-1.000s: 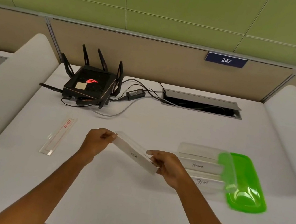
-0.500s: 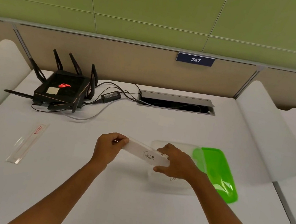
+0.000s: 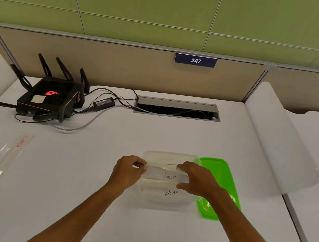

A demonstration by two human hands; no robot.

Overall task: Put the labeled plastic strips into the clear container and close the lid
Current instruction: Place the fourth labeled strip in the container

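The left hand (image 3: 128, 171) pinches the left end of a white strip marked TIGER (image 3: 167, 176), thumb and fingers closed on it, and the right hand (image 3: 197, 180) grips the right end with the thumb below and the fingers curled over the top edge. Between the two hands the strip lies level across the open top of the clear container (image 3: 163, 202), roughly over its middle; whether it rests on anything inside cannot be told. Just nearer the person, inside the container, lies a second strip marked BEAR (image 3: 170, 193), and paler strips show through the far part of the container (their writing is not readable). The green lid (image 3: 220, 179) lies off the container, touching or overlapping its right side, with the right forearm crossing over it.

The container stands on a white table (image 3: 105, 175). Well to the left on the table lies a long clear sleeve with a red label (image 3: 9, 155), apart from everything else. At the far left corner sits a black router (image 3: 51, 97) with several antennas and a glowing red mark, its cables running to a small power brick (image 3: 104, 103) and on to an open cable slot (image 3: 177, 109) in the table. On the partition behind is a blue plate reading 247 (image 3: 195, 60)
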